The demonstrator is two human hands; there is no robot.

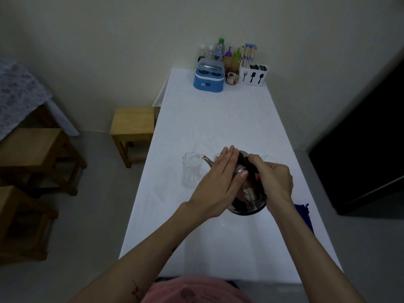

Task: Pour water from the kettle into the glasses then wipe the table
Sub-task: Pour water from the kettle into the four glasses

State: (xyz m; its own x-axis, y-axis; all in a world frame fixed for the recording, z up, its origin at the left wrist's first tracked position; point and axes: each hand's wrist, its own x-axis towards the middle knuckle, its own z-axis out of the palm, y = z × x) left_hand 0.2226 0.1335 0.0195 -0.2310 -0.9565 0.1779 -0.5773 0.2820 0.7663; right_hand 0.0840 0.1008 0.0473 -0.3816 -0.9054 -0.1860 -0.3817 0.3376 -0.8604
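Right hand (276, 181): fingers curled tight around the black handle (251, 169) of the kettle (248, 201), forearm reaching in from the lower right.
Left hand (220, 182): flat, fingers straight and together, palm pressed over the kettle's lid and upper side; it grips nothing.
Kettle: shiny steel, tilted, spout (207, 161) aimed left toward the near glass (192, 170).
Glasses: 3 clear ones in a row on the white counter (218, 119); the left one stands just beside the spout tip, 2 others partly hidden behind the hands.
Blue cloth (302, 212): on the counter's right edge, beside the right forearm.
Writing: small print on the pink shirt (196, 291), unreadable.
Cutlery holder (253, 75): fork, spatula and spoon icons.
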